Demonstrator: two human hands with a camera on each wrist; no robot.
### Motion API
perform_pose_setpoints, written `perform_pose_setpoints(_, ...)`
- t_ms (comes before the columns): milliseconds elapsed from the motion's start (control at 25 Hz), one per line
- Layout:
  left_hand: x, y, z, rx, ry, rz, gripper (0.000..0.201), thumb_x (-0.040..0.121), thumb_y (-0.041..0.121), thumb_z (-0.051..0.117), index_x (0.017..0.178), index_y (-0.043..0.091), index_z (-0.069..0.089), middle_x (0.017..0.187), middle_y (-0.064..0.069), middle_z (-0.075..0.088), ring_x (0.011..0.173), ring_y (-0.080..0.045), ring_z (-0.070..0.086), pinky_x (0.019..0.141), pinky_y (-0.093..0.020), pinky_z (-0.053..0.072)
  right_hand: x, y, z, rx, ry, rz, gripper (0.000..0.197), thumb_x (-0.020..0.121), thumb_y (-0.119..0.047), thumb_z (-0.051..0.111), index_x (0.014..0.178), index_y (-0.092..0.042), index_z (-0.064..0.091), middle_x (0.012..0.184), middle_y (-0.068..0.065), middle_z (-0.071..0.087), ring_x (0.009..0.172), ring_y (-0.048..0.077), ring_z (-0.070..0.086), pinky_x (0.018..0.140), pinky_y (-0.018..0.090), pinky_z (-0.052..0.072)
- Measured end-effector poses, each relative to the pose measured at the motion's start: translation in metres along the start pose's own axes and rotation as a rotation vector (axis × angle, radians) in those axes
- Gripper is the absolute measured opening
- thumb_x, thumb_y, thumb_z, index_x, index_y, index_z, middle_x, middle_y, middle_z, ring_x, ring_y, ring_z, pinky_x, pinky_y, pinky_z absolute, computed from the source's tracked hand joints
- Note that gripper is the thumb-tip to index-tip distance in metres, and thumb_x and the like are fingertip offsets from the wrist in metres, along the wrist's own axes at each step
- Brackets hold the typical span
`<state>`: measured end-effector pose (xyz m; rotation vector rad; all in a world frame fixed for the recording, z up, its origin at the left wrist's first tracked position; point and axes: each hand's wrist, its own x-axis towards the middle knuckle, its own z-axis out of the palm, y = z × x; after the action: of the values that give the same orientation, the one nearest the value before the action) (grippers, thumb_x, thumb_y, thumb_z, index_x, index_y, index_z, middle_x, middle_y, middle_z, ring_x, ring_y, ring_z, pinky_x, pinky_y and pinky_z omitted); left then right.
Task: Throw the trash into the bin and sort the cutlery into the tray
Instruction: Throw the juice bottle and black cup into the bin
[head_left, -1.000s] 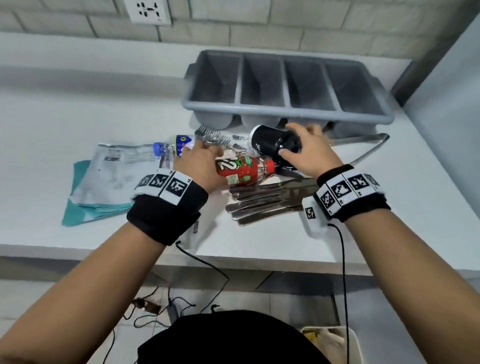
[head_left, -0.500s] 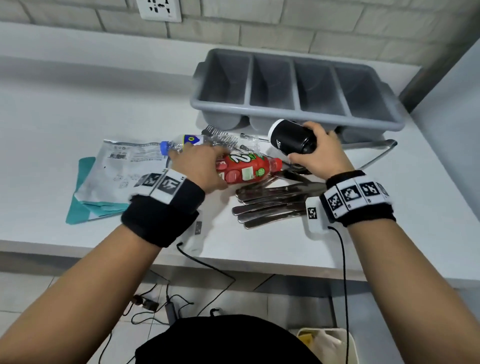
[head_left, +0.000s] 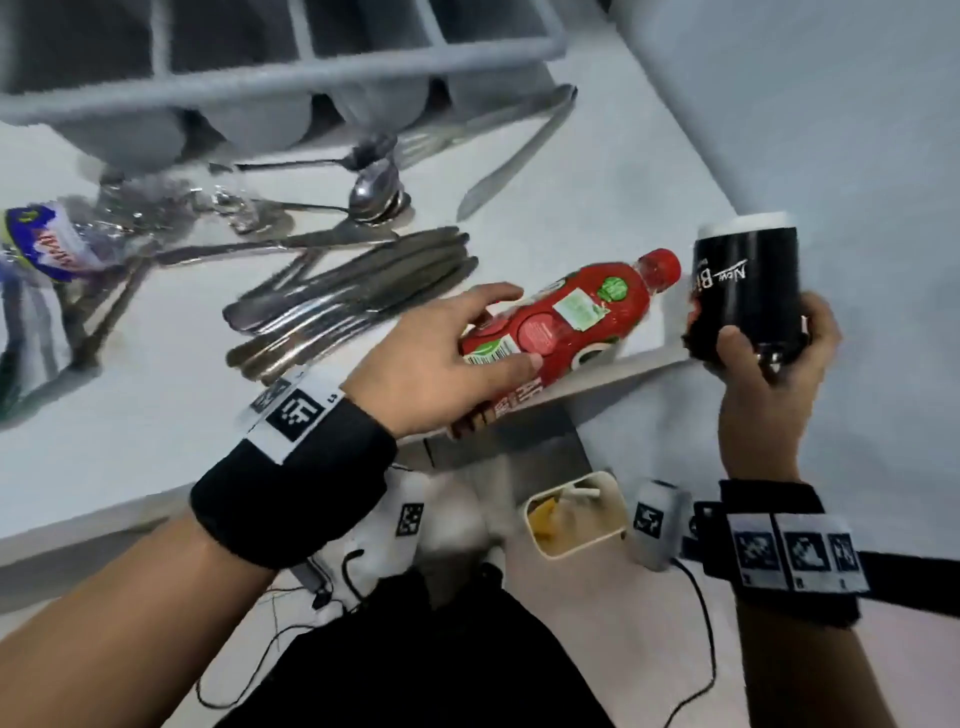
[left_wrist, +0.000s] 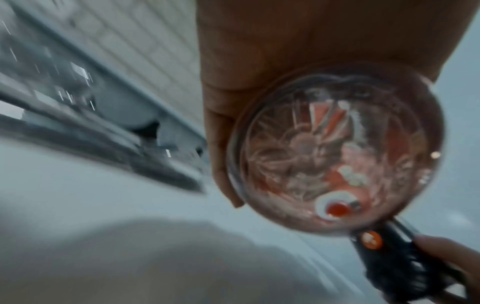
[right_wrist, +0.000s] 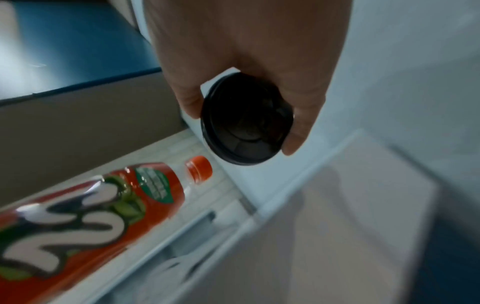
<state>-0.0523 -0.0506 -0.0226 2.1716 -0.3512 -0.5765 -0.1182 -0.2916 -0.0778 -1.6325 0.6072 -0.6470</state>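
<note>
My left hand (head_left: 467, 343) grips a red-labelled plastic bottle (head_left: 561, 317) around its body and holds it over the counter's front right corner, cap pointing right. The left wrist view shows the bottle's clear base (left_wrist: 335, 152). My right hand (head_left: 769, 358) holds a black paper cup (head_left: 743, 291) just past the counter edge; its black lid (right_wrist: 246, 119) faces the wrist. A cream bin (head_left: 571, 514) with some trash in it stands on the floor below both hands. Knives (head_left: 353, 306), spoons (head_left: 374, 192) and tongs (head_left: 519, 150) lie on the counter in front of the grey tray (head_left: 291, 73).
A crushed clear bottle with a blue label (head_left: 47, 244) lies at the left among the cutlery. A grey wall (head_left: 831, 130) closes the right side. Cables (head_left: 701, 623) trail across the floor near the bin.
Both hands have lifted the bottle and the cup off the pile and carried them right, to the counter's front corner. The head view has swung down, bringing the bin into sight.
</note>
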Motion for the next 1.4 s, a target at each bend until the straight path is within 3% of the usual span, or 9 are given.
perform_pose_setpoints(80,0.012,0.005,0.056,-0.084,-0.149,-0.045,0.059,0.082,0.042,0.063,0.136,0.038,0.041,0.096,0.023,0.055,0.089,0.000,0.057,0.074,-0.003,0.041,-0.005,0.034,-0.036,-0.008,0.124,0.100,0.057,0.070,-0.029,0.059,0.122,-0.027,0.036,0.116,0.005,0.049,0.090,0.005,0.057,0.082,0.039,0.055)
perform_pose_setpoints(240,0.036,-0.021,0.154,-0.215,-0.356,-0.161,0.063,0.074,0.049,0.060,0.134,0.035,0.046,0.120,0.009,0.063,0.113,-0.014,0.061,0.102,-0.032,0.047,-0.027,0.119,-0.082,-0.049,0.228,0.284,0.052,0.069,-0.033,0.060,0.115,-0.039,0.036,0.122,0.013,0.048,0.100,0.027,0.059,0.082,0.042,0.053)
perform_pose_setpoints(320,0.050,-0.045,0.190,-0.224,-0.404,-0.282,0.057,0.075,0.039,0.065,0.130,0.031,0.052,0.121,0.006,0.064,0.112,-0.014,0.061,0.104,-0.031,0.046,-0.044,0.168,-0.091,-0.127,0.196,0.444,0.046,0.065,-0.036,0.064,0.106,-0.047,0.043,0.121,0.015,0.054,0.103,0.031,0.060,0.089,0.048,0.052)
perform_pose_setpoints(520,0.098,-0.123,0.291,-0.064,-0.467,-0.613,0.048,0.079,0.018,0.067,0.125,0.025,0.058,0.126,-0.003,0.063,0.102,-0.015,0.059,0.077,-0.007,0.044,-0.090,0.325,-0.084,-0.273,0.119,0.940,0.072,0.064,-0.037,0.069,0.129,-0.020,0.044,0.125,0.022,0.055,0.110,0.038,0.056,0.096,0.054,0.048)
perform_pose_setpoints(720,0.145,-0.219,0.402,0.202,-0.581,-0.659,0.056,0.084,0.018,0.062,0.136,0.011,0.044,0.134,-0.011,0.055,0.122,-0.026,0.054,0.091,-0.021,0.044,-0.095,0.448,-0.063,-0.345,0.183,1.216,0.064,0.081,-0.034,0.063,0.137,-0.017,0.037,0.131,0.023,0.047,0.116,0.039,0.052,0.095,0.041,0.044)
perform_pose_setpoints(1000,0.184,-0.309,0.500,0.468,-0.698,-0.645,0.059,0.088,0.038,0.055,0.136,0.007,0.042,0.134,-0.016,0.054,0.121,-0.031,0.054,0.089,-0.027,0.043,-0.079,0.551,-0.054,-0.506,0.153,1.213,0.063,0.077,-0.041,0.063,0.132,-0.019,0.040,0.125,0.019,0.046,0.107,0.040,0.056,0.092,0.039,0.046)
perform_pose_setpoints(1120,0.190,-0.329,0.523,0.420,-0.716,-0.630,0.058,0.085,0.026,0.060,0.135,0.003,0.041,0.133,-0.021,0.055,0.118,-0.036,0.058,0.088,-0.033,0.048,-0.081,0.574,-0.053,-0.497,0.139,1.205,0.068,0.077,-0.043,0.063,0.135,-0.021,0.037,0.126,0.019,0.044,0.108,0.040,0.055,0.091,0.039,0.046)
perform_pose_setpoints(1280,0.189,-0.326,0.523,0.329,-0.682,-0.547,0.074,0.077,0.025,0.066,0.143,0.015,0.032,0.141,-0.014,0.049,0.122,-0.032,0.055,0.100,-0.035,0.045,-0.087,0.571,-0.059,-0.436,0.169,1.160,0.076,0.084,-0.033,0.059,0.148,-0.020,0.020,0.144,0.016,0.038,0.128,0.034,0.045,0.105,0.037,0.039)
perform_pose_setpoints(1400,0.182,-0.307,0.496,0.366,-0.651,-0.514,0.049,0.086,0.015,0.058,0.134,0.011,0.049,0.139,-0.010,0.054,0.125,-0.027,0.051,0.105,-0.026,0.037,-0.095,0.536,-0.069,-0.410,0.247,1.131,0.054,0.086,-0.018,0.054,0.139,-0.013,0.043,0.137,0.013,0.054,0.125,0.028,0.051,0.102,0.031,0.041)
